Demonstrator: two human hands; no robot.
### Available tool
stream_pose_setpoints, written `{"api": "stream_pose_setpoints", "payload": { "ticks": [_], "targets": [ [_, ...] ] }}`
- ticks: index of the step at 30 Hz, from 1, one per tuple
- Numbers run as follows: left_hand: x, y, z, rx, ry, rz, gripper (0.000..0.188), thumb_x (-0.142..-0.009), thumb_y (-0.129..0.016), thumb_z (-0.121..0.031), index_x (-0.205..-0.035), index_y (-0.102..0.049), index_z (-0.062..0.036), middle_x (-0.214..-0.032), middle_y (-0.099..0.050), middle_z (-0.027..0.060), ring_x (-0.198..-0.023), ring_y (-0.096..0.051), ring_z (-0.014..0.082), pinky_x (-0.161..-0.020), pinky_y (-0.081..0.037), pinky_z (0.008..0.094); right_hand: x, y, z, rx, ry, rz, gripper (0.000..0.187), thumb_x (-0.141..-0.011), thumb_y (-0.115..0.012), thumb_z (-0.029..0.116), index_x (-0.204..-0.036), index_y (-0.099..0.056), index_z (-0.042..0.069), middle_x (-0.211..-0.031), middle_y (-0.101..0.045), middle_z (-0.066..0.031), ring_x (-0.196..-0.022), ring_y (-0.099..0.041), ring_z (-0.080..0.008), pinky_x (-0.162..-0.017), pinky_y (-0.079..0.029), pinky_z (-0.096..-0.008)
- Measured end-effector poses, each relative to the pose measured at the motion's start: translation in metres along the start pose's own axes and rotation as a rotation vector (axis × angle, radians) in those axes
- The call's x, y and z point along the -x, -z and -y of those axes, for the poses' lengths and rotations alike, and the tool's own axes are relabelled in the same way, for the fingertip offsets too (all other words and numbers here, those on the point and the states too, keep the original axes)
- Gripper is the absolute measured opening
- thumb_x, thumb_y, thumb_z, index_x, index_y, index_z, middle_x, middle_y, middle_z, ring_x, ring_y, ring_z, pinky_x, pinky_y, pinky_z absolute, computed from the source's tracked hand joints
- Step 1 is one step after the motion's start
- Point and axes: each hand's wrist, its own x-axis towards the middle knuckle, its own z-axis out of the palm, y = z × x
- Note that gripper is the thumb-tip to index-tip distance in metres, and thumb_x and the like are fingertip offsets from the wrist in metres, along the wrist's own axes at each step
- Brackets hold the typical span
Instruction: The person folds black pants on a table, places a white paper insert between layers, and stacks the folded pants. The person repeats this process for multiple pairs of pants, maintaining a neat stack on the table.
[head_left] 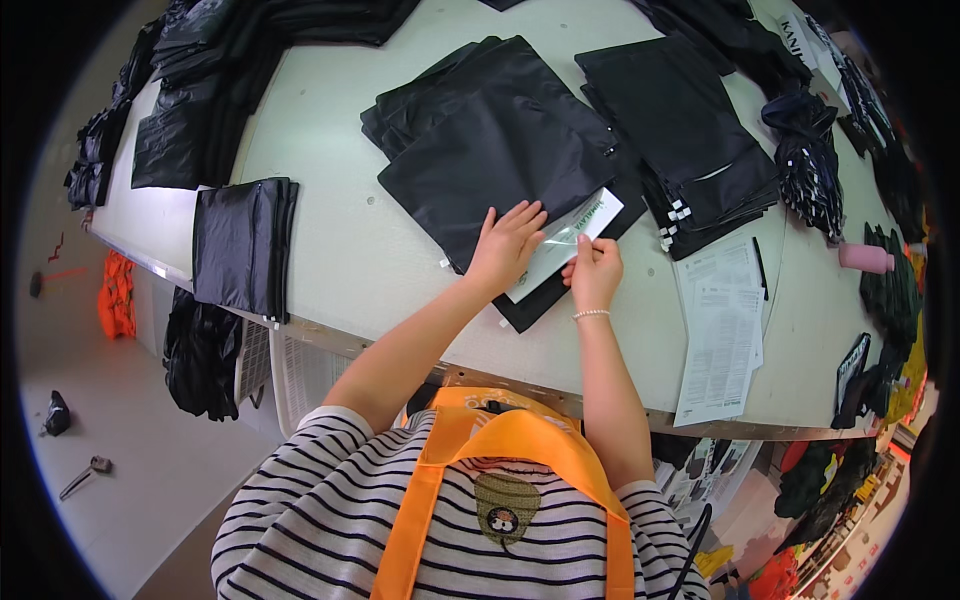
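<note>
head view: a pale, smooth table [340, 240] curves through the frame, loaded with dark folded goods.
left hand [505, 248]: fingers spread wide and flat, pressing the glossy black fabric bag [490, 150] just beside the clear sleeve.
right hand [594, 272]: narrow pinch on the lower edge of the clear plastic sleeve [565, 245].
clear plastic sleeve: thin, shiny, rectangular, with a white card inside; lies at the picture's centre, on the bag's 5 o'clock corner.
stacks: flat matte black rectangles [680, 130] at 2 o'clock; a slick folded pile [243, 245] at 9 o'clock.
paper sheets [720, 330]: white, printed, at 4 o'clock.
pink cylinder [865, 258]: at 3 o'clock.
</note>
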Motion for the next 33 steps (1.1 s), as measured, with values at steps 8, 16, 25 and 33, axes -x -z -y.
{"api": "stream_pose_setpoints", "payload": {
  "ticks": [8,16,25,33],
  "targets": [
    [-0.002,0.000,0.009,-0.001,-0.008,0.094,0.037,-0.098,-0.047,-0.024,-0.129,-0.056,-0.0076,-0.142,-0.047,0.0083,-0.136,-0.037,0.0264,-0.112,-0.018,0.0546,-0.034,0.008,-0.026,0.213,0.488,0.406,0.036,-0.084,-0.048,0.000,-0.119,-0.056,0.000,-0.122,-0.055,-0.0167,-0.094,-0.062,-0.0263,-0.082,-0.053,-0.0355],
    [-0.007,0.004,0.010,-0.020,-0.027,0.112,0.051,-0.087,-0.064,-0.028,-0.132,-0.053,-0.0081,-0.146,-0.042,0.0093,-0.139,-0.032,0.0293,-0.114,-0.016,0.0530,-0.027,0.043,0.044,1.059,0.639,0.767,0.009,-0.081,-0.062,0.008,-0.089,-0.065,0.005,-0.103,-0.058,-0.0090,-0.090,-0.062,-0.0280,-0.076,-0.052,-0.0390],
    [-0.013,0.004,0.001,-0.031,0.041,0.129,0.058,-0.085,-0.067,-0.025,-0.138,-0.047,-0.0124,-0.148,-0.037,0.0133,-0.137,-0.033,0.0314,-0.113,-0.024,0.0463,-0.003,0.055,0.042,0.400,0.819,0.042,0.048,-0.078,-0.073,0.011,-0.122,-0.054,0.004,-0.122,-0.053,-0.0113,-0.079,-0.058,-0.0202,-0.073,-0.049,-0.0306],
    [-0.008,0.016,-0.002,0.409,0.023,0.168,0.048,-0.090,-0.061,-0.024,-0.132,-0.052,-0.0034,-0.140,-0.048,0.0160,-0.131,-0.044,0.0306,-0.107,-0.034,0.0361,0.019,0.023,-0.047,0.226,0.178,0.041,0.027,-0.086,-0.065,0.019,-0.097,-0.065,-0.006,-0.094,-0.069,-0.0197,-0.090,-0.067,-0.0318,-0.079,-0.049,-0.0387]
  ]
}}
